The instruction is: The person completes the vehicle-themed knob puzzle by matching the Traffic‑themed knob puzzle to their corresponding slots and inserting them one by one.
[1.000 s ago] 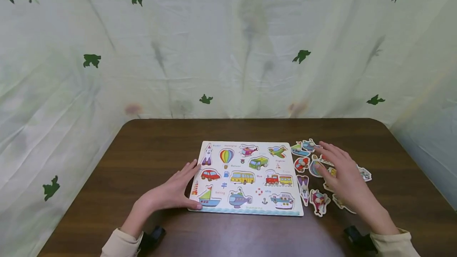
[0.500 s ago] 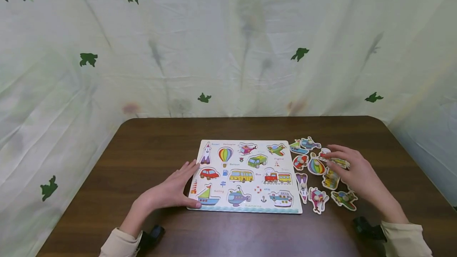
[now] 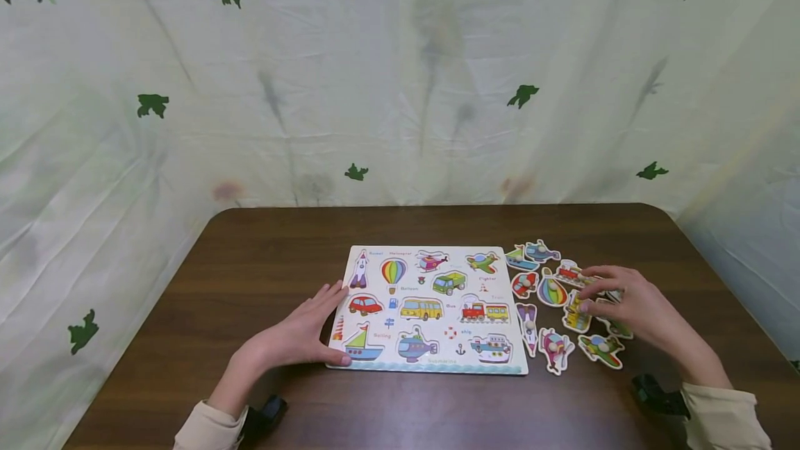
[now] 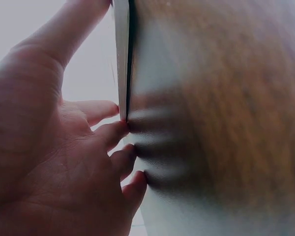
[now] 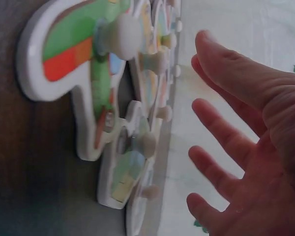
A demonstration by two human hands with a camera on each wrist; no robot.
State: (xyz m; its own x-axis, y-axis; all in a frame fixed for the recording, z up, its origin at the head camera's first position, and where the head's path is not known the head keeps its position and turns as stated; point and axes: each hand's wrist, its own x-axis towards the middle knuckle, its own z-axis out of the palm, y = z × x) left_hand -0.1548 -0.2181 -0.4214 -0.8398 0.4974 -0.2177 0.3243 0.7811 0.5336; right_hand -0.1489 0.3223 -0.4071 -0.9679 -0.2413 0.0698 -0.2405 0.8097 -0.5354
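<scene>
A white puzzle board (image 3: 517, 325) with printed vehicles lies on the table. My left hand (image 3: 294, 332) rests at its left side, thumb over the lower left corner, the other fingers spread along the edge. To the right of the board, several knobbed puzzle pieces lie in a cluster. My right hand (image 3: 637, 304) hovers over the right part of this cluster with nothing held. Its fingertips overlap the train piece (image 3: 569, 272) and bus piece (image 3: 576, 312) in the head view. In the right wrist view, the fingers stand apart from the knobs, and a green plane piece (image 5: 64, 37) is closest.
Near the board's right edge lie a sailboat piece (image 3: 521, 260), a submarine piece (image 3: 541, 251), a red car piece (image 3: 524, 285), a balloon piece (image 3: 553, 292), a rocket piece (image 3: 528, 328) and a helicopter piece (image 3: 555, 351). A pale curtain (image 3: 400, 89) hangs behind the brown table (image 3: 262, 242).
My right hand has drawn back to the right across the pieces, uncovering the train, bus and plane pieces. The left hand has stayed at the board's edge.
</scene>
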